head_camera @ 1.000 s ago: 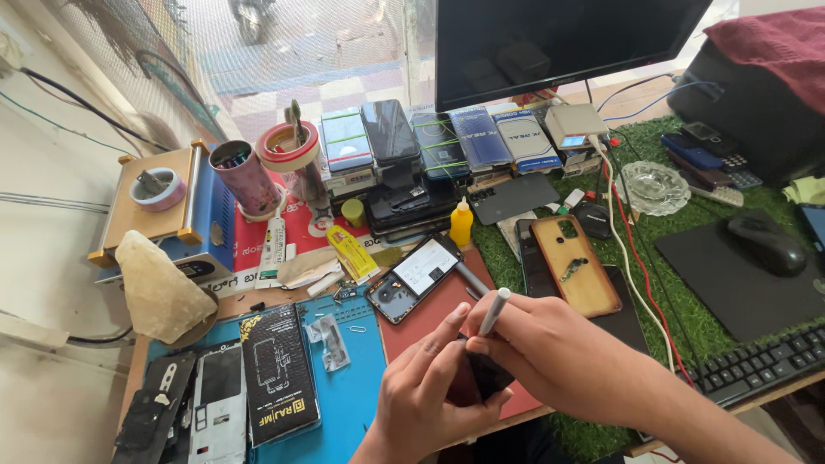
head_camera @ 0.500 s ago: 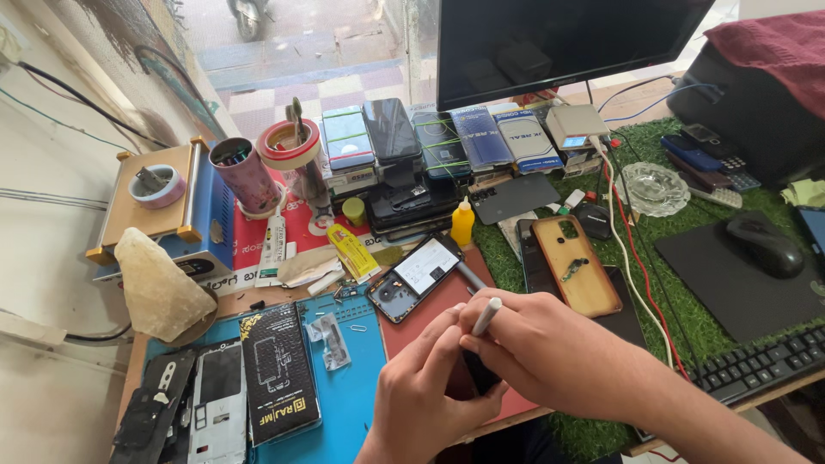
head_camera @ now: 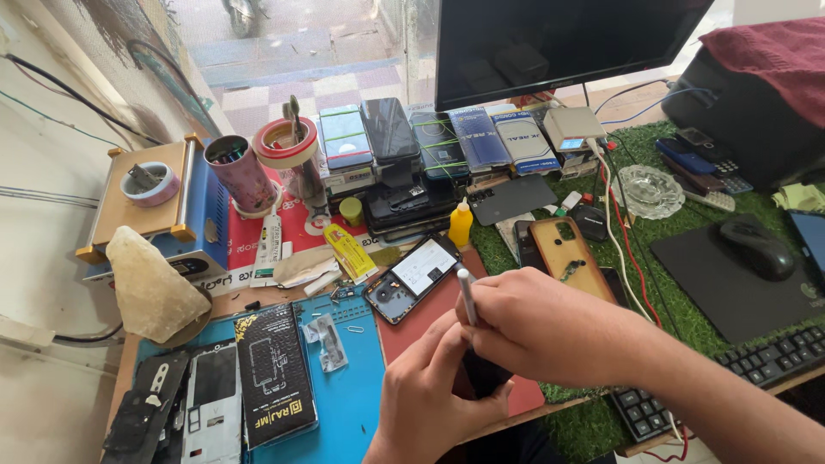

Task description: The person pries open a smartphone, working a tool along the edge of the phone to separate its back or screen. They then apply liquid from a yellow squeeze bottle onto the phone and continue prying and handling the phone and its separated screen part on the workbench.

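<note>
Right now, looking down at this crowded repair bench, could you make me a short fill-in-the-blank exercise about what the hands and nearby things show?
1. The right hand holds a slim silver ____ tool.
2. The left hand grips a small ____ device.
3. The opened phone lies on the ____ mat.
4. The small squeeze bottle is ____.

Missing words: pen-shaped; black; red; yellow

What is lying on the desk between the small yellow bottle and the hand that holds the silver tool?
In the head view, an opened phone with its insides showing lies between the yellow bottle and the right hand, which grips the silver tool.
</note>
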`<move>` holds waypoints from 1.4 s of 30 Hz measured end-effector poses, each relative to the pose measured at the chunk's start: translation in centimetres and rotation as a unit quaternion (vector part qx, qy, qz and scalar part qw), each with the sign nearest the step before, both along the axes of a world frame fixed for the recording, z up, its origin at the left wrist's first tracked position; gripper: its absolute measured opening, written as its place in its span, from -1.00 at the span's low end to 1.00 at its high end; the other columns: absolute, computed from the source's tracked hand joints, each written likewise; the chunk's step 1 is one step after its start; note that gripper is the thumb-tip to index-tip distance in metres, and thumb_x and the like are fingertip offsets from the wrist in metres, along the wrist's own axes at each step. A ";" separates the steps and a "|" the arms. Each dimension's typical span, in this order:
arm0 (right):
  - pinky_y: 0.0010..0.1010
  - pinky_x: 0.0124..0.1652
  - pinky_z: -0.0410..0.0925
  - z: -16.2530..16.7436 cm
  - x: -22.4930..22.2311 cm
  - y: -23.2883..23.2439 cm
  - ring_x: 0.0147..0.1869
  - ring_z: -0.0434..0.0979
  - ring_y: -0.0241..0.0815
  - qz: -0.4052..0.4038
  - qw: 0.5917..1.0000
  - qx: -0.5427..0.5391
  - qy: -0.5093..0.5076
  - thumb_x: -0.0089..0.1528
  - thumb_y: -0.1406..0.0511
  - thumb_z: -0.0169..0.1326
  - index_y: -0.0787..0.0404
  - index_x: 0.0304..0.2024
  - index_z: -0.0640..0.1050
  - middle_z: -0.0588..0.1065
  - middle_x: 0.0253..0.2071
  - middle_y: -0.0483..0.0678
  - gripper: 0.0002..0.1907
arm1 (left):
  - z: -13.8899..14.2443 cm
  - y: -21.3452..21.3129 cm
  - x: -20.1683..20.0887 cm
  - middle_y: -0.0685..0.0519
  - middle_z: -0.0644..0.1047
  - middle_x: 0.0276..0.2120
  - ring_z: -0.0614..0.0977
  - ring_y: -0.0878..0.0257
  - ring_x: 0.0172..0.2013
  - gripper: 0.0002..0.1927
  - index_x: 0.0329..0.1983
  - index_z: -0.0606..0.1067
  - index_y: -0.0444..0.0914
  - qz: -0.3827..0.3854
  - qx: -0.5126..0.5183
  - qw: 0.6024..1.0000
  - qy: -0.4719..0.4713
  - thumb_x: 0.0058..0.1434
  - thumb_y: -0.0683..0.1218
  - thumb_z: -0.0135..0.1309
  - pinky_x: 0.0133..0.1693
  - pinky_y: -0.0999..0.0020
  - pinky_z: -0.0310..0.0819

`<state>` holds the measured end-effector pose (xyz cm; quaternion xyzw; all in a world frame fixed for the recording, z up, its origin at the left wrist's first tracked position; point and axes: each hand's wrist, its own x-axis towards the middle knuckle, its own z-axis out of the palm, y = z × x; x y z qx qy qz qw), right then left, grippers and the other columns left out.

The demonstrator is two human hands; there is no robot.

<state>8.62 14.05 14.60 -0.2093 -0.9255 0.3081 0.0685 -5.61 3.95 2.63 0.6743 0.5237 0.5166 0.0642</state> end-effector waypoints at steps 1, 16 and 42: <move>-0.13 -0.26 0.40 0.0 0.0 0.1 -0.28 0.57 0.13 0.002 1.000 -0.004 0.001 0.23 0.29 0.04 0.30 -0.42 0.48 0.50 -0.40 0.07 -0.81 | -0.1 0.0 0.1 0.01 0.60 0.06 0.73 0.04 -0.08 -0.34 0.05 0.50 -0.21 0.002 0.005 1.000 -0.001 -0.14 0.03 0.45 -0.12 0.24 0.65; -0.41 -0.23 0.51 -3.7 1.9 1.9 -0.27 0.59 -0.32 -0.041 0.957 -0.265 0.113 0.32 0.30 0.11 0.38 -0.22 0.53 0.58 -0.40 -0.05 -0.80 | -0.6 -0.1 -0.1 -0.01 0.58 -0.02 0.72 0.02 -0.17 -0.34 -0.03 0.47 -0.25 0.002 -0.014 1.000 0.012 -0.19 0.01 0.48 -0.22 0.24 0.65; -0.37 -0.07 0.49 -8.9 2.8 1.0 -0.10 0.58 -0.35 -0.081 0.863 -0.440 0.234 0.32 0.32 0.11 0.34 -0.08 0.58 0.58 -0.22 -0.10 -0.80 | -3.3 -0.2 -1.9 -0.25 0.53 0.17 0.76 -0.05 -0.13 -0.29 -0.14 0.36 -0.29 -0.021 0.086 0.994 0.069 -0.11 0.13 0.56 -0.26 0.25 0.68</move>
